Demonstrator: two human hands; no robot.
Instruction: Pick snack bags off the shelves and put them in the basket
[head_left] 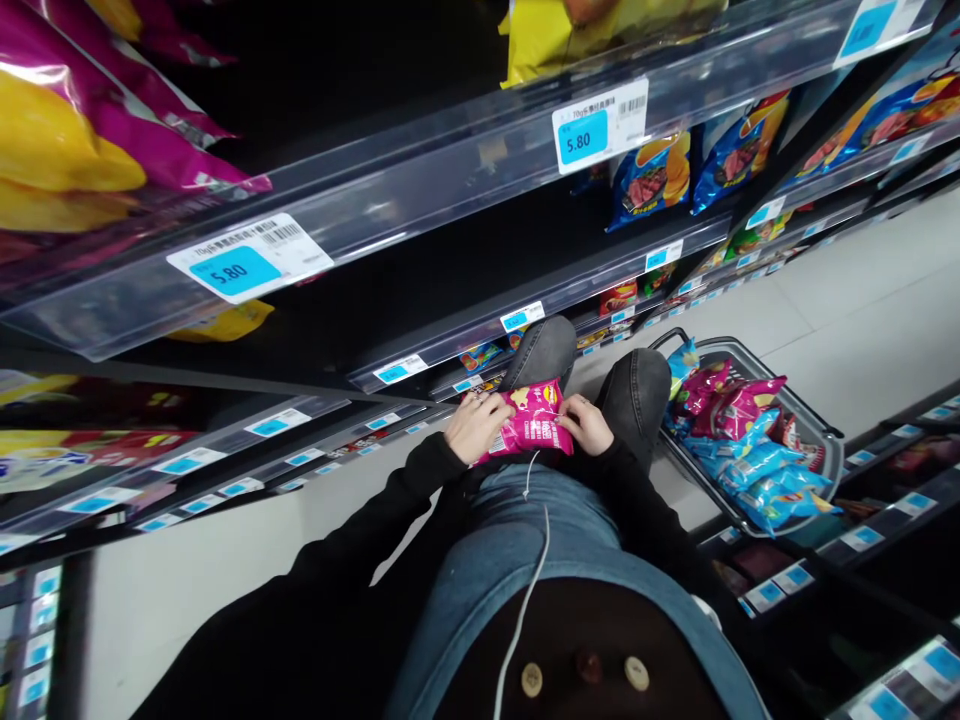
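Chip bag (535,418), frame centre: likely light, crushable; hold by edges. Left hand (477,426), right hand (588,424) curled, gripping opposite sides.

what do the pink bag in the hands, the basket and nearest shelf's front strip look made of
Pink bag: probably thin plastic or foil film, glossy, given its creases and highlights. Basket: likely hard, dark plastic with a dull sheen, judging by its smooth, moulded-looking shape. Front strip: seemingly clear, shiny plastic, given its see-through look and glints.
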